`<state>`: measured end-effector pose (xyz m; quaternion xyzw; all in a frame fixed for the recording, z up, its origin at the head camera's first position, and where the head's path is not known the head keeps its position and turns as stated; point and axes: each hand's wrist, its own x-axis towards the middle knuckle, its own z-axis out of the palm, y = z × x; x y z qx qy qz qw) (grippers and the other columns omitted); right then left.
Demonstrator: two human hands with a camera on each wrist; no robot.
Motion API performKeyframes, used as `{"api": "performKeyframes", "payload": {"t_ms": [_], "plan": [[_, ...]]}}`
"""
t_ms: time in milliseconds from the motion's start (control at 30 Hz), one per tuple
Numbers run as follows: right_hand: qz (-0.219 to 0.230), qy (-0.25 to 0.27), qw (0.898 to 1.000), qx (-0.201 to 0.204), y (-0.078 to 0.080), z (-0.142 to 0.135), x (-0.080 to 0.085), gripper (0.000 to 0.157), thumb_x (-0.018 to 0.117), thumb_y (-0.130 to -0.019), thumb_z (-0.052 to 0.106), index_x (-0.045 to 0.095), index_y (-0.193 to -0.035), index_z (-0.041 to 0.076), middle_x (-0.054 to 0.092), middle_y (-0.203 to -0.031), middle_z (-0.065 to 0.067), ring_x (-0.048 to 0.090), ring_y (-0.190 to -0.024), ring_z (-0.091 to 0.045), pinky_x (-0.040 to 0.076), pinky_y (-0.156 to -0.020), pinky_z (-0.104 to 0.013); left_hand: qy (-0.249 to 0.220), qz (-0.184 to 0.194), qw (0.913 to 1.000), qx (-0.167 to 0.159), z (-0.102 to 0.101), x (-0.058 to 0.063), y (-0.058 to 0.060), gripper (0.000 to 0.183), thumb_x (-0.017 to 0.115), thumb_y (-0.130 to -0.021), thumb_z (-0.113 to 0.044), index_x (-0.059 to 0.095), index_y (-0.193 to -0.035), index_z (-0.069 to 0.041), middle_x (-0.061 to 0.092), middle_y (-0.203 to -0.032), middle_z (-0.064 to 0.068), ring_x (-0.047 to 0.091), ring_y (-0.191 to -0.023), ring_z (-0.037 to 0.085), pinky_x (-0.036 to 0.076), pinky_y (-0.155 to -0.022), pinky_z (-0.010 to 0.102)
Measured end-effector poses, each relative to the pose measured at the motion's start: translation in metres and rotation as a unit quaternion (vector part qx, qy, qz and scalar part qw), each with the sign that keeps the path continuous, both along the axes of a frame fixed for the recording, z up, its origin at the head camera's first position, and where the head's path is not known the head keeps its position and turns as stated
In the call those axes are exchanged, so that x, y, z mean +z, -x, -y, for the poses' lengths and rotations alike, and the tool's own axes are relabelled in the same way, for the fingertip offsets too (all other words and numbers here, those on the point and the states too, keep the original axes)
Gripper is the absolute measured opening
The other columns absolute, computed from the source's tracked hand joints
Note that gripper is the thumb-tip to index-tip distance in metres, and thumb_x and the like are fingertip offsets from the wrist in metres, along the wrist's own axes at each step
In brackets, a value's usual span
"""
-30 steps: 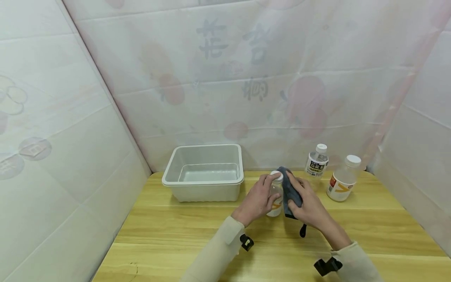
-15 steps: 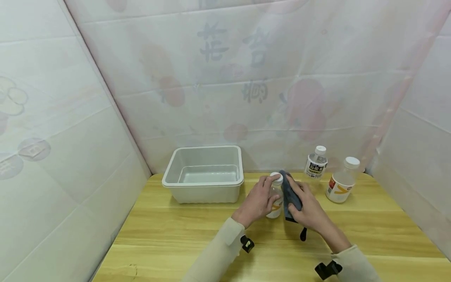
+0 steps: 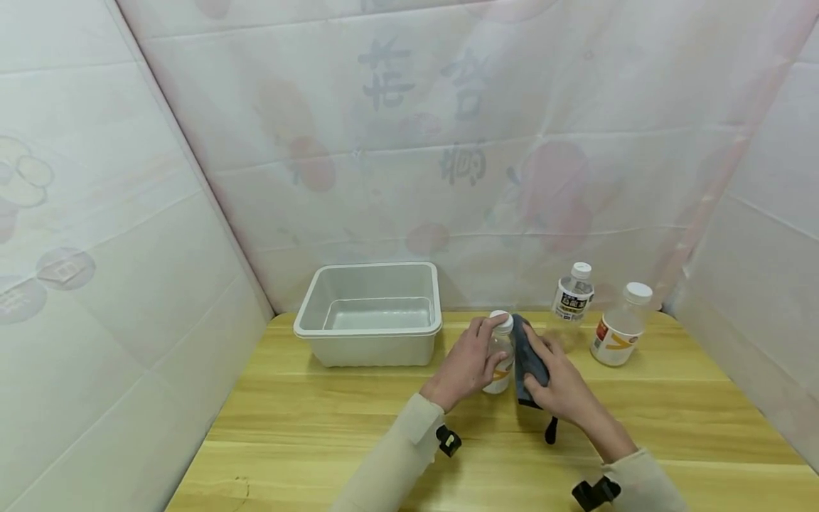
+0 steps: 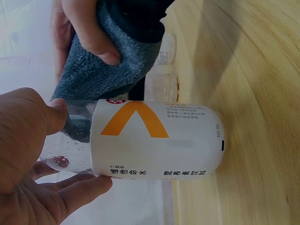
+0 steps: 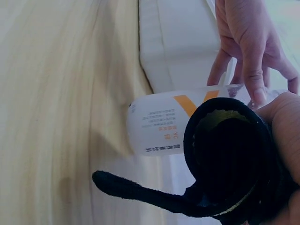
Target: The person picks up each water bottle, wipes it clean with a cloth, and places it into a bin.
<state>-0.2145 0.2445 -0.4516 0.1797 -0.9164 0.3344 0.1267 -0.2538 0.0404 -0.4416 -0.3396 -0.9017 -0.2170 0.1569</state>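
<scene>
A small clear drink bottle [image 3: 495,385] with a white cap and an orange-marked label stands upright on the table. My left hand [image 3: 466,366] grips it by the cap and upper body, fingers and thumb around the clear part in the left wrist view. In my right hand [image 3: 566,380] is a blue-grey plush cleaning cloth [image 4: 126,65], pinched between thumb and fingers, right at the bottle's right side. The cloth has a black-rimmed round opening [image 5: 225,154] with a black strap [image 5: 136,192] hanging from it. My right fingertips are partly hidden behind the cloth.
A white plastic bin [image 3: 374,348] stands at the back, left of the hands. Two more capped bottles, one with a black-and-white label [image 3: 571,302] and a wider one [image 3: 617,341], stand at the back right. Fabric walls [image 3: 358,192] close off the wooden table [image 3: 307,441].
My right hand has slid the cloth slightly down along the bottle's side, towards me. The left hand and the bottle have hardly moved.
</scene>
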Motion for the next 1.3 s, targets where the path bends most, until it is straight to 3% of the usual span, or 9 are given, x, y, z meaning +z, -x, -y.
{"api": "performKeyframes", "payload": {"t_ms": [467, 767, 1033, 1300], "plan": [[0.037, -0.01, 0.999, 0.001, -0.004, -0.002, -0.015, 0.086, 0.065, -0.088, 0.002, 0.024, -0.162, 0.01, 0.041, -0.14, -0.04, 0.061, -0.104, -0.046, 0.053, -0.075, -0.049, 0.0, 0.008, 0.9999, 0.006, -0.001, 0.0, -0.002, 0.062, 0.053, -0.106, -0.028, 0.021, -0.158, -0.02, 0.052, -0.137, 0.01, 0.061, -0.11, 0.018, 0.054, -0.092, 0.027], [0.056, -0.019, 0.998, 0.002, -0.004, -0.003, -0.018, 0.085, 0.065, -0.088, 0.002, 0.024, -0.162, 0.009, 0.041, -0.14, -0.039, 0.061, -0.099, -0.038, 0.052, -0.073, -0.044, -0.003, 0.005, 1.0, 0.006, 0.0, 0.0, -0.002, 0.061, 0.054, -0.106, -0.029, 0.023, -0.158, -0.019, 0.052, -0.136, 0.01, 0.061, -0.106, 0.018, 0.054, -0.09, 0.026], [0.103, -0.034, 0.994, -0.002, -0.004, -0.004, -0.022, 0.084, 0.063, -0.09, 0.005, 0.022, -0.163, 0.01, 0.039, -0.143, -0.039, 0.061, -0.107, -0.043, 0.053, -0.078, -0.046, -0.002, 0.01, 0.9999, 0.006, 0.001, -0.001, -0.002, 0.062, 0.052, -0.106, -0.03, 0.021, -0.159, -0.02, 0.051, -0.138, 0.01, 0.061, -0.111, 0.018, 0.054, -0.093, 0.027], [0.113, -0.065, 0.991, -0.009, -0.003, -0.004, -0.027, 0.083, 0.064, -0.087, 0.005, 0.026, -0.161, 0.005, 0.042, -0.141, -0.041, 0.062, -0.108, -0.046, 0.053, -0.08, -0.051, -0.002, 0.006, 0.9999, 0.009, 0.0, -0.001, -0.001, 0.062, 0.054, -0.106, -0.029, 0.021, -0.158, -0.02, 0.051, -0.138, 0.011, 0.061, -0.112, 0.019, 0.055, -0.094, 0.028]]}}
